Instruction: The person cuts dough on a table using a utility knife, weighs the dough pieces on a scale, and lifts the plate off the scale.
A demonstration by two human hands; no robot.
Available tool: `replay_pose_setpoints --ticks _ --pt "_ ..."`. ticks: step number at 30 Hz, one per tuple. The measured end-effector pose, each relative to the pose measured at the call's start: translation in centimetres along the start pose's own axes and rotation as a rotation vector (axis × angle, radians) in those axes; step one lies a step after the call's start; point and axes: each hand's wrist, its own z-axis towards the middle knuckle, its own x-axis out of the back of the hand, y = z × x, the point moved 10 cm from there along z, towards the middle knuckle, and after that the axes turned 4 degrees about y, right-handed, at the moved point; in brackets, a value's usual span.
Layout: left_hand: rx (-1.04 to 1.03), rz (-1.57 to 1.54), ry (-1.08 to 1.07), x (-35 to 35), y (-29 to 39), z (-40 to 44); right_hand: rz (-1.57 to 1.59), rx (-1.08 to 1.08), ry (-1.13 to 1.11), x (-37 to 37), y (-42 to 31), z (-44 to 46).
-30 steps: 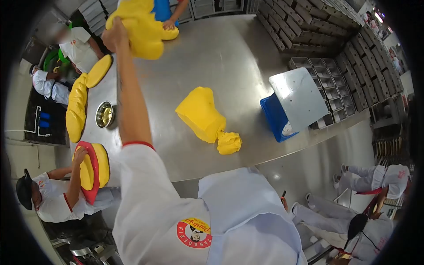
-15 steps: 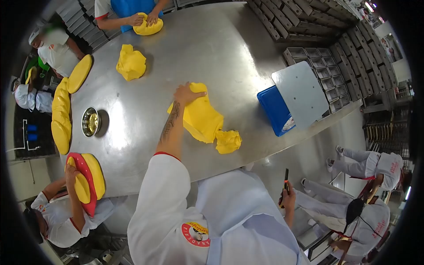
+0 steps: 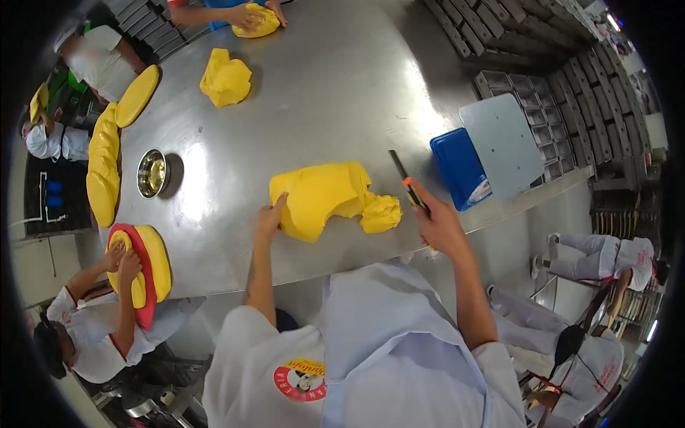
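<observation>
A large lump of yellow dough [image 3: 314, 196] lies on the steel table [image 3: 335, 85], with a smaller crumpled dough piece [image 3: 382, 213] against its right end. My left hand [image 3: 270, 217] grips the lump's left end, fingers bent at its edge. In my right hand [image 3: 437, 222] is a cutter knife [image 3: 414, 191] with a dark blade and an orange part, raised to the right of the small piece and not touching it. Another yellow lump [image 3: 225, 78] sits farther back on the table.
A blue scale [image 3: 457, 160] with a metal plate [image 3: 503, 143] stands right, before stacked pans [image 3: 531, 118]. A metal bowl [image 3: 153, 173] and long dough pieces [image 3: 105, 164] are left. Co-workers' hands work dough at the back [image 3: 250, 18] and at the left [image 3: 125, 257].
My left hand has moved from the far table to the large lump, which is now turned more sideways. My right hand has come up over the table edge with the knife. The farther lump was set down.
</observation>
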Motion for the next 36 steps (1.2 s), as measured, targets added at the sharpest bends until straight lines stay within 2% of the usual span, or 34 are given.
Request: replay_pose_setpoints --ticks 1,3,5,7,10,12,14,15,17,20,22,23,25,26,27,29,31,32,34,36 --pt "-0.072 0.194 0.185 2.0 0.9 -0.6 -0.071 0.028 -0.038 -1.0 -1.3 1.7" --pt "-0.381 0.473 0.826 5.1 8.1 -7.2 -0.21 0.084 -0.103 -3.4 -3.7 5.0" --pt "-0.537 0.069 0.433 1.2 13.1 -6.4 -0.245 0.128 -0.171 -6.9 -7.0 8.3" --pt "-0.661 0.395 0.328 -3.4 15.2 -4.6 -0.237 0.099 -0.25 -11.0 -10.5 12.0" --pt "-0.664 0.581 0.326 -4.2 11.9 -3.5 -0.333 -0.019 -0.322 -17.7 -10.8 16.3" --pt "-0.672 0.546 0.363 -3.4 10.3 -3.8 -0.513 0.226 -0.27 -22.2 -7.3 14.8" --pt "-0.678 0.491 0.385 -2.2 9.8 -4.1 -0.561 0.333 -0.163 -22.0 -6.5 9.8" --pt "-0.69 0.497 0.359 -2.1 9.9 -3.9 -0.525 0.322 -0.085 -19.7 -6.4 5.7" --pt "-0.701 0.524 0.314 -1.5 9.2 -3.6 -0.515 0.188 -0.167 -18.7 -2.7 0.1" --pt "-0.702 0.566 0.267 -1.6 8.3 -2.9 -0.481 0.19 -0.205 -17.7 0.9 -6.6" --pt "-0.633 0.598 0.14 -1.8 7.4 -1.5 -0.457 0.147 -0.218 -16.5 1.6 -7.7" --pt "-0.599 0.616 0.075 -1.9 7.1 -0.9 -0.421 0.142 -0.204 -15.1 1.2 -7.9" --pt "-0.583 0.505 0.089 -1.3 8.2 0.2 -0.358 0.146 -0.179 -11.8 -1.1 -7.7" --pt "-0.572 0.452 0.084 -1.3 8.2 0.5 -0.363 0.149 -0.093 -10.1 -3.7 -6.5" --pt "-0.583 0.551 0.068 -2.0 8.8 0.1 -0.367 0.149 -0.009 -9.3 -6.0 -4.1" --pt "-0.59 0.747 0.048 -3.5 9.9 -1.7 -0.404 0.297 -0.027 -12.8 -8.2 2.2" --pt "-0.617 0.696 0.091 -3.0 9.6 -2.4 -0.517 0.243 -0.175 -17.9 -11.0 8.7" --pt "-0.629 0.67 0.108 -2.7 9.2 -2.8 -0.575 0.244 -0.255 -21.3 -10.0 10.8" --pt "-0.635 0.639 0.12 -1.6 7.8 -2.5 -0.608 0.229 -0.307 -24.7 -7.3 10.7" --pt "-0.642 0.6 0.137 -1.1 6.3 -2.0 -0.577 0.2 -0.262 -23.7 -4.9 6.6"
